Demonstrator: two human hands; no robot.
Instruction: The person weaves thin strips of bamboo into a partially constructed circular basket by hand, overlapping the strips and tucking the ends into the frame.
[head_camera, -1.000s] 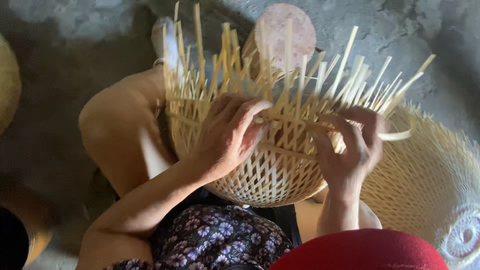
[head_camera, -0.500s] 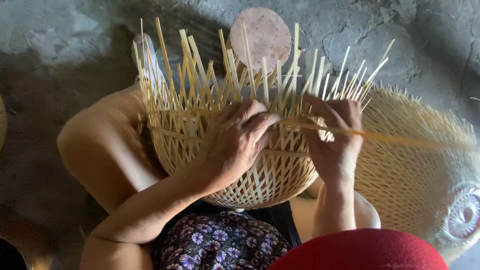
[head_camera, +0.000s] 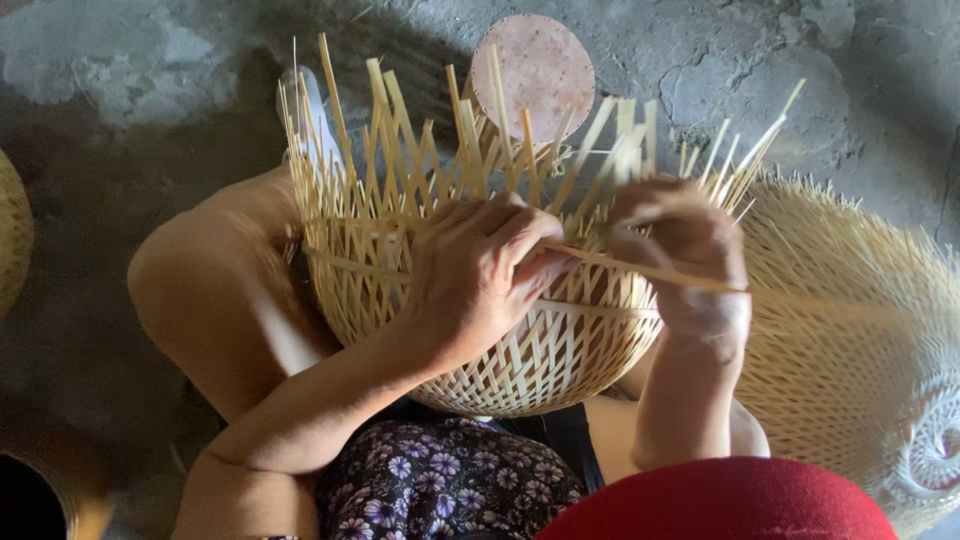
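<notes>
Two hands, left (head_camera: 478, 275) and right (head_camera: 682, 252), fingers pinching one flat bamboo strip (head_camera: 640, 268) against one round, open-weave basket (head_camera: 500, 330); second finished basket (head_camera: 850, 350) beside.

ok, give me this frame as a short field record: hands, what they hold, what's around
left hand: pressed on the half-woven bamboo basket, fingers curled over its weave
right hand: pinching a long bamboo strip that runs across the basket to the left hand
basket: on the lap, loose upright stakes at the rim
nearby: second woven basket to the right, round pinkish disc on the concrete floor
</notes>
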